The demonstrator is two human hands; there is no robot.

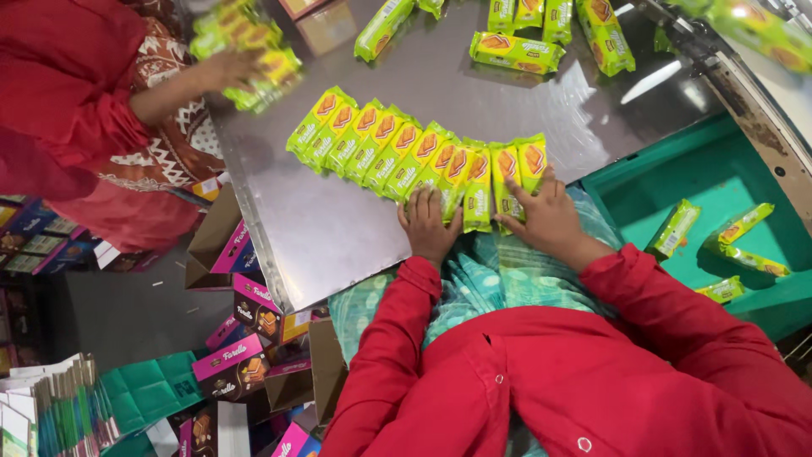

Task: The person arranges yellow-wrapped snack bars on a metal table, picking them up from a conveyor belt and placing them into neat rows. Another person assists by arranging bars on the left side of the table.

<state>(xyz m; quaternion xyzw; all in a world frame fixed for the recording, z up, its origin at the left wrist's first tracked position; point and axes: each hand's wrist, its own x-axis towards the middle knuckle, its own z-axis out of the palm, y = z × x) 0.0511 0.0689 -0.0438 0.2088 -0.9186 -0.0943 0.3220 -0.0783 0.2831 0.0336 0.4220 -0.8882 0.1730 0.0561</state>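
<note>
I see a row of yellow-green biscuit packets (419, 161) fanned edge to edge on the steel counter (321, 228) — overlapped, I judge, so they gather as one stack. My left hand (429, 224) lies flat at the row's near end, fingers loosely curled, gripping nothing; my right hand (545, 216) spreads over the last packets (fingers wide), pressing them inward.

Shiny steel table (338, 228), green bin (719, 182)
</note>
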